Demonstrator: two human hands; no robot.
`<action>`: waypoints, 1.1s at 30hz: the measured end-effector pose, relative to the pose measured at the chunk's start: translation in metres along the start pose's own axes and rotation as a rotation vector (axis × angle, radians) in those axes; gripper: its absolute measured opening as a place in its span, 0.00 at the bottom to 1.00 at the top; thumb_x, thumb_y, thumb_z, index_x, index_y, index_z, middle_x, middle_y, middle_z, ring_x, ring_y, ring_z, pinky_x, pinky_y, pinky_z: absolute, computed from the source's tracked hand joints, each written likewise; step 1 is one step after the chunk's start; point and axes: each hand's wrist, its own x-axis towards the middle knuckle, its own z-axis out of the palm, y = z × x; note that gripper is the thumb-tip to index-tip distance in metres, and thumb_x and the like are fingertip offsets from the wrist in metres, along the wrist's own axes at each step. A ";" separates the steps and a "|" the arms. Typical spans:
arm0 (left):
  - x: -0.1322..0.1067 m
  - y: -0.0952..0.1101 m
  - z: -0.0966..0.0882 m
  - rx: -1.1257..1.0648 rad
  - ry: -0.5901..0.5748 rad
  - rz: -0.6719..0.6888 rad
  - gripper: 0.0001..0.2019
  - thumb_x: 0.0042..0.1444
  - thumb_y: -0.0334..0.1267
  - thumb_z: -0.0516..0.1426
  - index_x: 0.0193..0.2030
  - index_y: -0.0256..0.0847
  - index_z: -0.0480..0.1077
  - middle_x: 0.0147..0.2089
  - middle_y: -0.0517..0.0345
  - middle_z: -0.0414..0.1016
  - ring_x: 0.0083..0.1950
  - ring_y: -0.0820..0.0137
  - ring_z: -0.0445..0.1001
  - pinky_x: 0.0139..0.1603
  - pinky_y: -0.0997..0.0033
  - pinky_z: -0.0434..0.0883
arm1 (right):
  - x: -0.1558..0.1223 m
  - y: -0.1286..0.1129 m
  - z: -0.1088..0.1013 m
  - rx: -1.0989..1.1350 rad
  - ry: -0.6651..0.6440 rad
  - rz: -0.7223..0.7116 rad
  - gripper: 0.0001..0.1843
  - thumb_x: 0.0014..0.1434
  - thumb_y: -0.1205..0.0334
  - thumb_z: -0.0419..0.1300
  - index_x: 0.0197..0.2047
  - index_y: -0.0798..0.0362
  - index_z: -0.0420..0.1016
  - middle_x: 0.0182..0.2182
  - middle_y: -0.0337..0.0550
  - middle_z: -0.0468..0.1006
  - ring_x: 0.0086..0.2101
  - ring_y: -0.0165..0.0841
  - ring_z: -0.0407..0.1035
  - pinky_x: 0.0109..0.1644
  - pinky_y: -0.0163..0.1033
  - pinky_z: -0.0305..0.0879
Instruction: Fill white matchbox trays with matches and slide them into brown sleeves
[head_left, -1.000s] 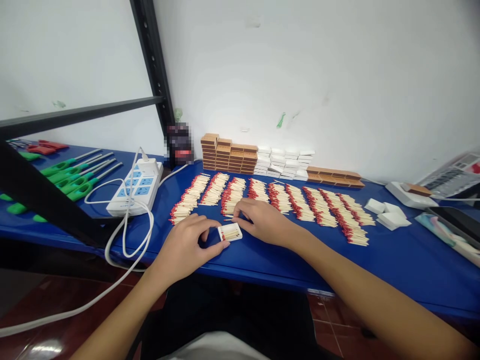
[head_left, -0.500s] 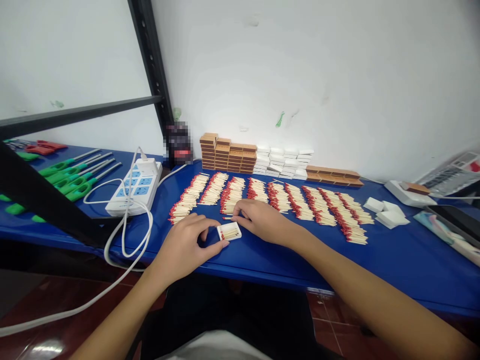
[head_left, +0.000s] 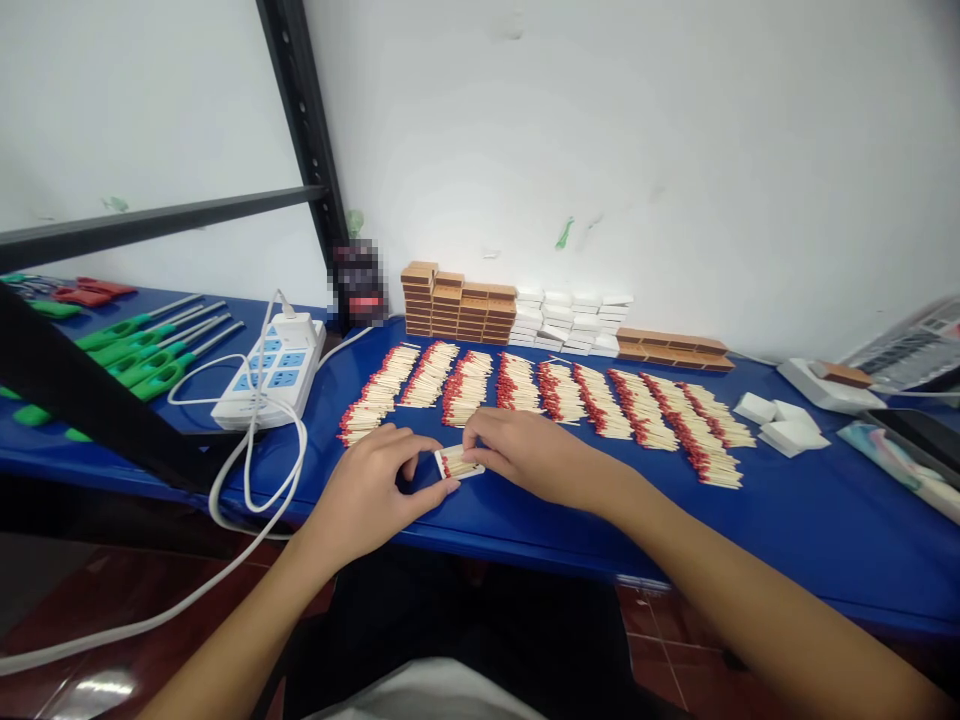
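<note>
A small white matchbox tray (head_left: 454, 465) with a few red-tipped matches in it lies near the front edge of the blue table (head_left: 787, 520). My left hand (head_left: 375, 490) grips the tray's left end between thumb and fingers. My right hand (head_left: 529, 455) rests against the tray's right side, fingertips pinched over it; whether a match is in them is hidden. Behind both hands run several rows of red-tipped matches (head_left: 555, 395).
Brown matchbox sleeves (head_left: 457, 305), white trays (head_left: 574, 322) and a low brown row (head_left: 671, 350) line the wall. A white power strip (head_left: 274, 375) with cable sits left, beside green-handled tools (head_left: 142, 355). A black shelf frame (head_left: 82, 400) crosses left. Loose white trays (head_left: 780, 425) lie right.
My right hand has drawn back from the match rows and come down onto the tray. The left hand stays on the tray's left end.
</note>
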 end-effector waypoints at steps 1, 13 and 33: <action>0.000 0.000 0.000 0.000 -0.001 0.004 0.12 0.65 0.47 0.69 0.49 0.45 0.80 0.29 0.64 0.69 0.35 0.67 0.70 0.40 0.65 0.65 | 0.000 0.001 0.002 0.018 0.000 -0.017 0.05 0.74 0.65 0.60 0.43 0.53 0.75 0.43 0.45 0.81 0.42 0.37 0.73 0.44 0.39 0.61; 0.001 0.001 0.000 -0.024 -0.028 -0.013 0.12 0.65 0.48 0.68 0.48 0.45 0.81 0.30 0.63 0.70 0.35 0.67 0.70 0.40 0.65 0.66 | 0.011 0.027 0.007 -0.046 0.180 0.019 0.05 0.72 0.68 0.61 0.46 0.54 0.80 0.37 0.43 0.76 0.35 0.33 0.68 0.41 0.38 0.58; 0.000 0.001 -0.001 -0.030 -0.025 -0.001 0.11 0.65 0.47 0.68 0.49 0.44 0.81 0.31 0.63 0.71 0.36 0.67 0.71 0.42 0.65 0.66 | 0.017 0.031 0.018 -0.035 0.208 0.007 0.05 0.73 0.68 0.60 0.47 0.53 0.78 0.41 0.43 0.78 0.36 0.32 0.69 0.41 0.37 0.59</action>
